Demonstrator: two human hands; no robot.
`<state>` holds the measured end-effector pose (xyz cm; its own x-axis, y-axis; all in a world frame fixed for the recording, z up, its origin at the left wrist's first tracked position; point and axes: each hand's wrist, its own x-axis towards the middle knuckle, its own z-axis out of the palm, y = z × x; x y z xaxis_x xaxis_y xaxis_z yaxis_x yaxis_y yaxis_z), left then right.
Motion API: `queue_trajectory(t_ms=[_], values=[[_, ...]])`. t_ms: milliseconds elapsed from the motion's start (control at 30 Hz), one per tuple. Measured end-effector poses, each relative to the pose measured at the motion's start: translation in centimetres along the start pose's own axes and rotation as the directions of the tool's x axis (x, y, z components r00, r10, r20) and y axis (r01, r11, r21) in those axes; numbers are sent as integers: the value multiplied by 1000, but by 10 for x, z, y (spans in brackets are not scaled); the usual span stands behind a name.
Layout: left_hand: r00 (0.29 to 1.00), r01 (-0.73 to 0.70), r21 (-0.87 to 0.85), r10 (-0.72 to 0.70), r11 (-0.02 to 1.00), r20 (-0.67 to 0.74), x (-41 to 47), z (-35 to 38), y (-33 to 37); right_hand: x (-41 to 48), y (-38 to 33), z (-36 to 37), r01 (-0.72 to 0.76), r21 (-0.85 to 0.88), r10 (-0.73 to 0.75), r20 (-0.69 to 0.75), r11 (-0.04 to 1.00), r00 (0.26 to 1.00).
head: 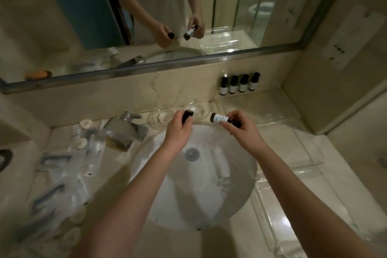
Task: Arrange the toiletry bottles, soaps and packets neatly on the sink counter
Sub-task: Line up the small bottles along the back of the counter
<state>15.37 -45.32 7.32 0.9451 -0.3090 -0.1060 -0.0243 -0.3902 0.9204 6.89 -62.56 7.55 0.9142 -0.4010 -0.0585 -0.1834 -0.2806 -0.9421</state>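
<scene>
Each hand, left hand and right hand, grips a bottle above the sink

counter: pale veined stone, polished and glossy, with light glare at right of frame
basin: white glazed ceramic, smooth and shiny
tap: brushed grey metal, dull sheen, left of centre
mirror frame: satin metal strip across upper frame
four bottles: dark glossy plastic or glass, cannot tell which, with matt white paper labels, at the backsplash upper right
held bottle: same dark body, white paper label
packets: clear crinkled plastic film, shiny, at left; blurred
soaps: matt white rounds, upper left of the counter
</scene>
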Motion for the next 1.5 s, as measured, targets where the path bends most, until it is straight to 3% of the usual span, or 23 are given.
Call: queue_trajectory(t_ms=[200,433,600,800,967,1067,1233,1500], values=[[997,-24,-4,25,1000,71,42,67,33,33,27,-66,-83,41,88,-153,996,984],[989,-39,107,22,994,148,93,126,56,92,54,-118,-123,-169,89,-196,978,977],[985,-18,184,-14,983,171,124,151,53,135,60,-133,-4,-523,-23,-45,852,999],[983,-30,280,-23,960,185,138,161,41,165,57,-124,139,-757,25,201,638,979],[975,-78,309,8,948,221,138,157,41,167,57,-119,176,-765,41,255,620,966],[954,-147,323,49,935,295,140,150,47,161,59,-125,150,-708,21,226,690,974],[900,-320,497,95,807,426,149,140,65,161,56,-133,174,-666,-55,195,725,979],[934,-291,669,53,684,352,147,148,77,166,50,-132,159,-708,-7,213,688,977]])
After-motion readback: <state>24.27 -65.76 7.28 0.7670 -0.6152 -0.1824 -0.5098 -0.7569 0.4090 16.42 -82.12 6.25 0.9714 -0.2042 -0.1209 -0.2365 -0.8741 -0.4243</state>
